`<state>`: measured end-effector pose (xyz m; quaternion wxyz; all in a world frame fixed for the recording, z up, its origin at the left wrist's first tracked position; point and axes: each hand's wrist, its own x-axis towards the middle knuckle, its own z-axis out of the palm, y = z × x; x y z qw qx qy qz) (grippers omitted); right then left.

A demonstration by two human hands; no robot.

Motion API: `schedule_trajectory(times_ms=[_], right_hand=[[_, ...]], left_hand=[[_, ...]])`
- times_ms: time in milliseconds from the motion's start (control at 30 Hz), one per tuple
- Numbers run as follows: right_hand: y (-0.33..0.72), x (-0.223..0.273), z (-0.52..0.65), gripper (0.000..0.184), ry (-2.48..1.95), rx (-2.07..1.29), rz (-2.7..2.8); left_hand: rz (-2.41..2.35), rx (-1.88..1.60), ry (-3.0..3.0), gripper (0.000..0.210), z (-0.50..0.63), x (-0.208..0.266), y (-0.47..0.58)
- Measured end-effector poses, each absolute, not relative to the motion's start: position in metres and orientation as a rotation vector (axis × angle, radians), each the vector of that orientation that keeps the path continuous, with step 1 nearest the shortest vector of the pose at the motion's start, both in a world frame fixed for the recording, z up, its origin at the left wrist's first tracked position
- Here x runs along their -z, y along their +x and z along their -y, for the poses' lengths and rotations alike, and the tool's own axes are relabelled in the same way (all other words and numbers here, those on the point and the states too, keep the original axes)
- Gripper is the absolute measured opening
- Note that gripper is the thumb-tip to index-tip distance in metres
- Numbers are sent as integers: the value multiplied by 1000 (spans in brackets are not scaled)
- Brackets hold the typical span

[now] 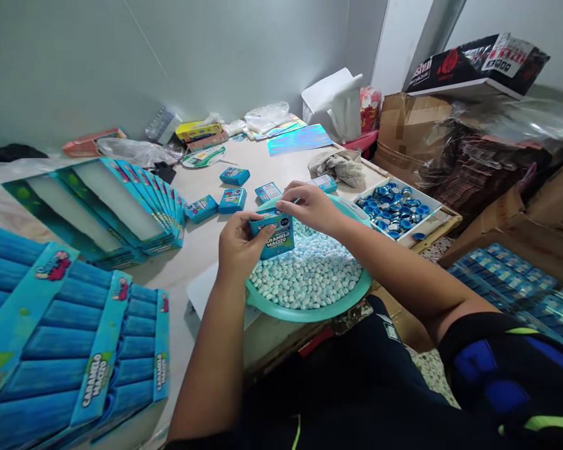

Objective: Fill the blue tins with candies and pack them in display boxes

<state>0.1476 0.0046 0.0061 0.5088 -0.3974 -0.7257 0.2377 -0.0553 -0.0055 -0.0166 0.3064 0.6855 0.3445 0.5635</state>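
Note:
My left hand (244, 245) grips a blue candy box (278, 239) printed "Caramelo Macizo", its thumb across the front. The fingers of my right hand (304, 203) are pinched together at the box's top edge; whether they hold the flap or something small I cannot make out. Box and hands are over a turquoise basin (304, 314) full of small pale mint-coloured candies (316, 275). Behind the basin lie several similar blue boxes, among them one box (233, 200) on the table and another box (267, 192) close to the rim.
Display cartons (94, 356) packed with blue containers stand at the left, with flat blue cartons (122, 206) behind. To the right, a white tray (425, 228) holds blue caps. A grey cloth (338, 167) and a shiny sheet (298, 140) lie farther back. Cardboard boxes (403, 128) stand beyond the table's right edge.

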Motion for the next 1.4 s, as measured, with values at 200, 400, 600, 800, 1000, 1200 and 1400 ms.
schedule_trajectory(times_ms=[200, 400, 600, 800, 1000, 1200, 1400], right_hand=[[151, -12, -2, 55, -833, -820, 1653], [154, -7, -9, 29, -811, -999, 1620], [152, -3, -14, 48, -946, -1023, 1529], [155, -8, -11, 51, -867, -775, 1832], [159, -11, -9, 18, -798, -1012, 1683], [152, -13, -6, 11, -899, -1163, 1508], [156, -14, -3, 38, -955, -1677, 1175]], left_hand=[[-841, -1465, 1780, 36, 5, 19, -58], [-895, -1480, 1954, 31, 9, 18, -57], [-978, -1497, 2087, 29, 10, 16, -57], [-1010, -1402, 2126, 27, 11, 15, -58], [-1002, -1492, 2038, 29, 12, 17, -58], [-981, -1545, 2036, 27, 13, 16, -57], [-906, -1428, 2197, 26, 16, 15, -59]])
